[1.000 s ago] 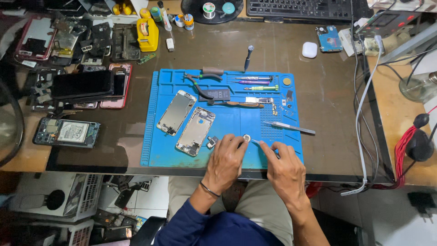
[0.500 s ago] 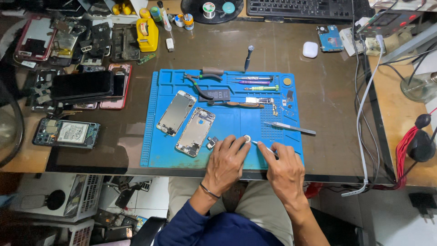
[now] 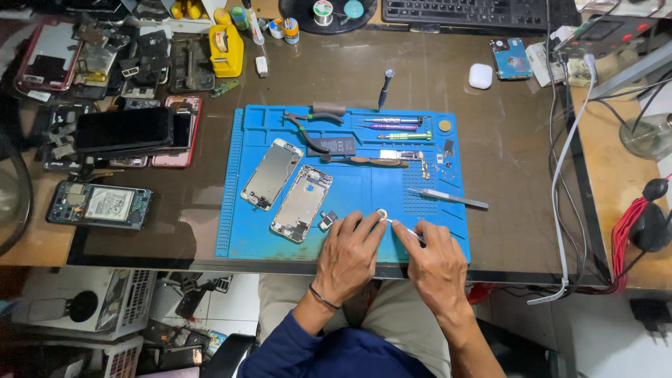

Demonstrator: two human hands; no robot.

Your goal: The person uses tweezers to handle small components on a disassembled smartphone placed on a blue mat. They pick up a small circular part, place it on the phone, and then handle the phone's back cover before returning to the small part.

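Left hand (image 3: 350, 253) is pinning a small round part (image 3: 381, 214) to the blue mat (image 3: 364, 189) under its fingertips. Right hand (image 3: 437, 262) is pinching a thin tool (image 3: 404, 229), tip at the part. Seemingly prying it; the next move needs a light, steady lift. Phone frame (image 3: 302, 203) is lying just left, on the counter (image 3: 490, 140).

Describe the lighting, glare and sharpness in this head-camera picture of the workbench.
Head view: even overhead light, soft sheen on the dark table; blue mat sharp; left hand and right hand crisp; small round part too tiny for detail; edges bend slightly from the wide lens.
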